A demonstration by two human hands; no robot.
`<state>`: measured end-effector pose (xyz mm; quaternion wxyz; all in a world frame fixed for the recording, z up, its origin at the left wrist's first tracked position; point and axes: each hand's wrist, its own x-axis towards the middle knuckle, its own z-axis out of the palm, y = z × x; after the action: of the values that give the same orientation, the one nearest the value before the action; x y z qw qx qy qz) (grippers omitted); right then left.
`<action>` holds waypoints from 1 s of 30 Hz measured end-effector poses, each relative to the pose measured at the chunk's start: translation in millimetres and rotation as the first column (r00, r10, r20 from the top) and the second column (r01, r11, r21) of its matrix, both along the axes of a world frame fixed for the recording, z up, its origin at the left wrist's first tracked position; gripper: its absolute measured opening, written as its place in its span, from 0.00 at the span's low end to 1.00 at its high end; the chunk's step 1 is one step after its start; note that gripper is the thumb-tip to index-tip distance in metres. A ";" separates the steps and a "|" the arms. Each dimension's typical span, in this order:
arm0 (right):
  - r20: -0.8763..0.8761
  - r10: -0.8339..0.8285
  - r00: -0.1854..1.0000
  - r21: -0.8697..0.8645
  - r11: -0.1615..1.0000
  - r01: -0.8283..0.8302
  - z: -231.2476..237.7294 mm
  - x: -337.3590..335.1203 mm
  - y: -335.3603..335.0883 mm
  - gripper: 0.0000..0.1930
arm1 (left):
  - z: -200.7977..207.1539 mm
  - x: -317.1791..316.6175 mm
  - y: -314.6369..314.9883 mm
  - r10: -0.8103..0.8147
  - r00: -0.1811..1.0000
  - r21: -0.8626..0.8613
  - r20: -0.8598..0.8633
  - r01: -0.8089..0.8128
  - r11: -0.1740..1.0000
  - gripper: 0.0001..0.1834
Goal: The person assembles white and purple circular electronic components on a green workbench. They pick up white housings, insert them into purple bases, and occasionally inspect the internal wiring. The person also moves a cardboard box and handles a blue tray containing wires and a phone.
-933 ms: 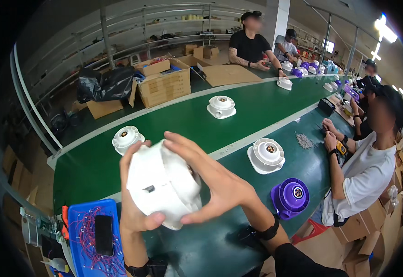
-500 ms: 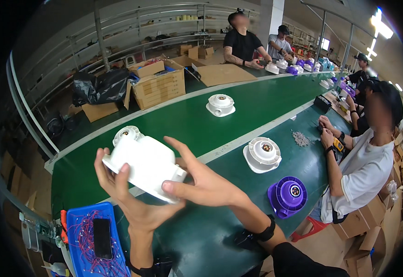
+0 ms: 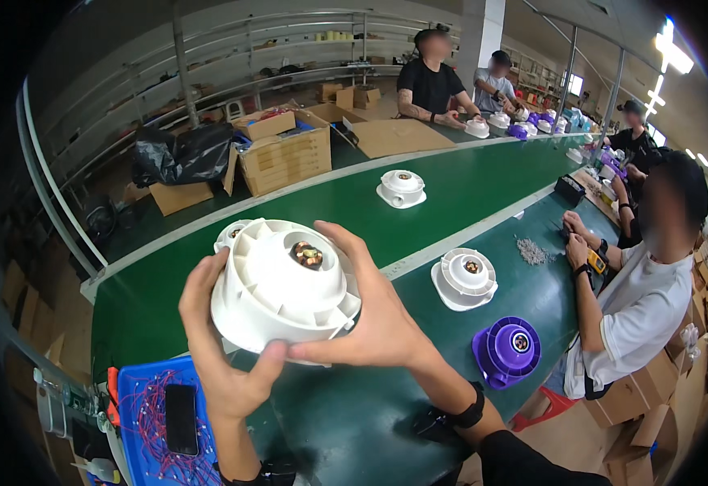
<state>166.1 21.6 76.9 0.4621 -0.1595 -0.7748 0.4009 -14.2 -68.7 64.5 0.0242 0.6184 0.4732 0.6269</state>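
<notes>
Between both hands I hold a white round plastic housing (image 3: 269,279), raised above the bench and tilted so its ribbed top and copper-coloured centre face up. My left hand (image 3: 228,348) grips its left and near side. Around its right side wraps my right hand (image 3: 362,316), its thumb along the near rim. Partly hidden behind the held piece, another white housing (image 3: 231,235) sits on the green belt. To the right of my hands, a white housing (image 3: 465,279) and a purple housing (image 3: 512,348) rest on the bench.
A blue tray (image 3: 147,368) with red wires and a black phone (image 3: 181,417) lies at lower left. Farther along the green belt (image 3: 330,198) stands a white housing (image 3: 402,188). A co-worker (image 3: 641,283) sits at right near small grey parts (image 3: 534,251). Cardboard boxes (image 3: 285,158) stand beyond.
The held housing has turned over: its smooth side showed before, and now its ribbed top and copper-coloured centre do. Both hands have shifted their hold around it.
</notes>
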 end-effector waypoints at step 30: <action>-0.118 0.054 0.992 0.090 0.995 -0.044 -5.0 3.2 7.3 0.67 | -1.7 10.5 7.6 -0.154 0.826 -0.068 0.542 0.226 0.972 0.65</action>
<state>169.3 28.9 71.9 0.5043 -0.0957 -0.7660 0.3869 -3.7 -61.2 62.9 0.2568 0.4610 0.4233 0.7365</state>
